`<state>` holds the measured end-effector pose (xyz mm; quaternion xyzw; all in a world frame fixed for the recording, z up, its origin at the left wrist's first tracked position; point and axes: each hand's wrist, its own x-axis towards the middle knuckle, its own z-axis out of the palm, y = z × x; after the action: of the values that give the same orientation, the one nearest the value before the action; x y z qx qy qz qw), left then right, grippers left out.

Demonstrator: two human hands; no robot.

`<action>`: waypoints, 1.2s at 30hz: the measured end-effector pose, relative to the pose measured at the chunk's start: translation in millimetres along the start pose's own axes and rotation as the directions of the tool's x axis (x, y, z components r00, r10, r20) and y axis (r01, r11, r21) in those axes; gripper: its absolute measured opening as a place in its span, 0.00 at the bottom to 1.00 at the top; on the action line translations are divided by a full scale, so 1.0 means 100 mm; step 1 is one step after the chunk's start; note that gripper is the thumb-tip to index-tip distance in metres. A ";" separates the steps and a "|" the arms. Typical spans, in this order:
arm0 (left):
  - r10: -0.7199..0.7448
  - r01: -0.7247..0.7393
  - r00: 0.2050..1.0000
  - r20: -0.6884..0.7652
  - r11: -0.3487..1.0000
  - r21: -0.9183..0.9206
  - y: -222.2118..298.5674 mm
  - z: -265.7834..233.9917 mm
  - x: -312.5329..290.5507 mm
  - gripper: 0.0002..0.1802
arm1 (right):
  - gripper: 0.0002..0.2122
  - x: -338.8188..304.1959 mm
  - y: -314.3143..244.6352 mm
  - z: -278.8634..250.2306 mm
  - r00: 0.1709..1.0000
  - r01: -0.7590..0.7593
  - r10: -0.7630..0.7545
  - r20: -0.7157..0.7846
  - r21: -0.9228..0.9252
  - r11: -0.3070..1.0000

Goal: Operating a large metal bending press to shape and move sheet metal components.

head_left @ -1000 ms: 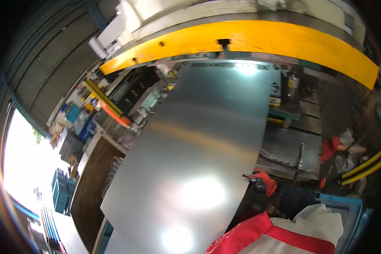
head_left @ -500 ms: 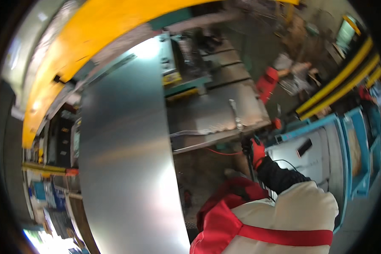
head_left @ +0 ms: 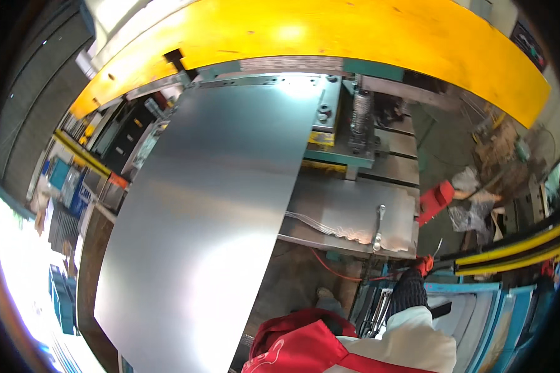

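Note:
A large shiny steel sheet point(head_left: 211, 217) lies flat, its far end under the yellow beam point(head_left: 354, 37) of a big machine. My right hand point(head_left: 422, 266), in a red glove with a black cuff and a white sleeve, reaches out to the lower right. It is well clear of the sheet, beside the near edge of the grey machine table point(head_left: 348, 214) and just above a blue rack point(head_left: 479, 308). I cannot tell whether its fingers hold anything. My left hand is out of sight.
A metal wrench-like tool point(head_left: 379, 225) lies on the grey table. A red object point(head_left: 435, 200) and scrap lie on the floor to the right. A yellow-and-black rail point(head_left: 510, 250) runs along the right. Bins and racks stand at the left.
My right hand has gone from the sheet's right edge out to the lower right by the blue rack. The view has swung round; the sheet lies where it was.

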<state>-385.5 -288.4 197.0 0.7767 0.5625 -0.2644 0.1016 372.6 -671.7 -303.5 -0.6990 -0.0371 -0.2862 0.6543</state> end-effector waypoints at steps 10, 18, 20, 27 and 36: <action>-0.108 0.155 0.986 -0.126 0.867 0.473 -0.22 0.71 -0.98 0.26 | 0.28 -0.63 -3.06 1.39 0.775 -0.239 0.624 0.103 -0.865 0.441; -0.404 0.364 0.914 -0.028 0.850 -0.381 -0.24 0.52 -0.90 0.11 | 0.30 -0.36 -3.73 1.02 0.701 -0.576 0.547 0.458 -0.088 0.812; -0.376 0.311 0.921 0.101 0.556 -0.771 -0.32 0.56 -0.88 0.12 | 0.27 -0.42 -4.50 1.33 0.598 -0.576 0.671 0.439 -0.347 0.740; -0.116 0.119 0.962 0.246 -0.635 -0.763 -0.45 0.83 -0.89 0.16 | 0.20 -0.55 -5.54 2.69 0.297 0.226 0.137 0.945 -0.209 0.951; 0.058 0.079 0.997 0.057 -0.532 -0.843 -0.07 0.27 -0.86 0.18 | 0.23 -0.03 -5.52 4.70 0.363 0.681 0.123 0.924 -0.353 0.642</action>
<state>-420.0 -368.6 220.1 0.2689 0.5072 0.3332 0.7480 300.5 -153.4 197.6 -0.9054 -0.3996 0.0231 0.1416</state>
